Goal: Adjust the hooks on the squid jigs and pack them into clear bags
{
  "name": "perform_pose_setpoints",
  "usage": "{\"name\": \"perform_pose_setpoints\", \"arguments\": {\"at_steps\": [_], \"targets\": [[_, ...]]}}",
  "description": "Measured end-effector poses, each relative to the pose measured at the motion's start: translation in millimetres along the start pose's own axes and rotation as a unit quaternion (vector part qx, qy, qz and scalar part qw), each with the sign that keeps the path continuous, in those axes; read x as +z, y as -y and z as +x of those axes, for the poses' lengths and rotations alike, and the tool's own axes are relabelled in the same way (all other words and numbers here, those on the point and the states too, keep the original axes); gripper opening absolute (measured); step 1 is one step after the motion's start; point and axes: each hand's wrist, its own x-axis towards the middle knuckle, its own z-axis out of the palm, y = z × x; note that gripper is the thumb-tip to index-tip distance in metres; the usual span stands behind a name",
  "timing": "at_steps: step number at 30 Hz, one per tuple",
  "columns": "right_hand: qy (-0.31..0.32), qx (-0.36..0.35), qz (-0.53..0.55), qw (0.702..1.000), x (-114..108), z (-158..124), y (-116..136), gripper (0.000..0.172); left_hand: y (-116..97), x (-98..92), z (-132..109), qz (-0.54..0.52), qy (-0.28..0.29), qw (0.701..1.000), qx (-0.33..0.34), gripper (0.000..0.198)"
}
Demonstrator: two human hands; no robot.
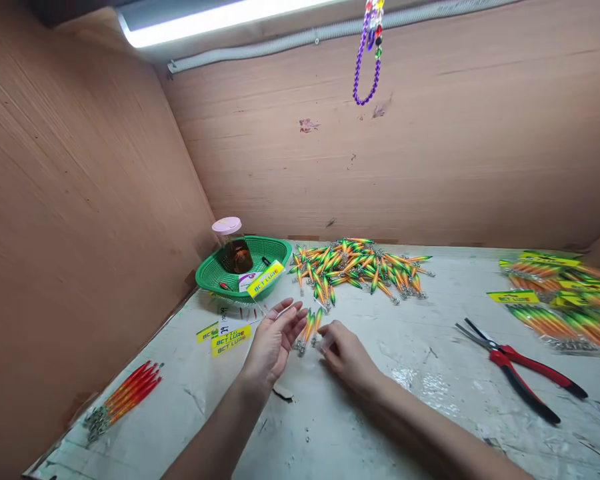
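My left hand (276, 337) is raised over the table, its thumb and fingers pinched on what looks like a clear plastic bag, hard to see, with a yellow BCT LURE header card (265, 279) at its upper end. Just right of it, my right hand (349, 355) is low over the table, fingers curled in. Something small and shiny shows at its fingertips, too unclear to name. A few green-and-orange fishing lures (309, 328) lie between the two hands, metal hook ends toward me. Behind them spreads a large pile of the same lures (355, 267).
A green basket (203, 272) at back left holds a pink-lidded jar (240, 257). More yellow header cards (231, 340) lie before it. Red-orange lures (127, 397) rest at left. Red-black pliers (517, 367) and bagged lures (563, 323) are at right. A purple bead string (355, 83) hangs above.
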Motion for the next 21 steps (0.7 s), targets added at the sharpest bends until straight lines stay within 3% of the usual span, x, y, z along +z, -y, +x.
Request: {"name": "perform_pose_setpoints", "arguments": {"at_steps": [3, 6, 8, 11, 16, 21], "targets": [[-0.015, -0.016, -0.069, 0.997, 21, 20, -9, 0.024, 8, -1.1, 7, 0.008, -0.006, 1.0, -0.006, 0.018], [-0.02, -0.021, -0.106, 0.994, 24, 19, -10, 0.018, 16, -9.0, 7, 0.013, -0.01, 1.0, -0.009, 0.017], [-0.014, -0.023, -0.111, 0.993, 11, 8, -7, 0.011, 18, -13.5, 7, 0.011, -0.011, 1.0, -0.009, 0.017], [-0.005, -0.022, -0.105, 0.994, -27, -22, 4, 0.004, 17, -16.5, 8, 0.005, -0.015, 1.0, -0.014, 0.018], [-0.007, -0.014, -0.127, 0.992, -87, -53, 21, 0.014, 19, -17.1, 10, -0.009, -0.01, 1.0, -0.027, 0.018], [0.026, -0.002, -0.144, 0.989, -85, -42, 2, 0.012, 21, -19.5, 11, -0.007, 0.001, 1.0, -0.026, 0.022]]}}
